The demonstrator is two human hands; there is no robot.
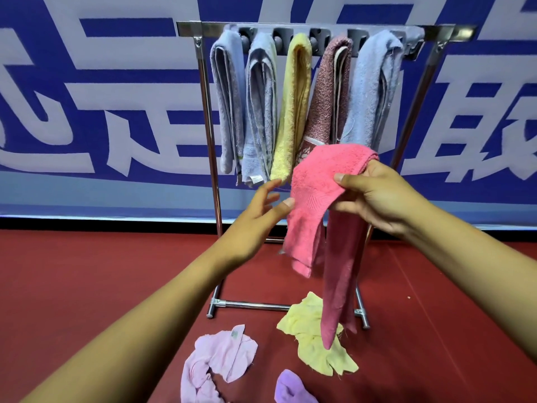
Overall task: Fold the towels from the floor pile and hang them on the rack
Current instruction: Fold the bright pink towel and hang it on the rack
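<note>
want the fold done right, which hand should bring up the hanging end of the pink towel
Left. The right hand already grips the pink towel at its top, while the left hand is open beside the hanging part, free to catch it.

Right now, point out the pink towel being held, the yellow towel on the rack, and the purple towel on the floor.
pink towel (pixel 315 181): head view, upper folded part beside the thumb.
yellow towel on the rack (pixel 292 112): head view, middle of its hanging length.
purple towel (pixel 290 386): head view, crumpled top.
</note>
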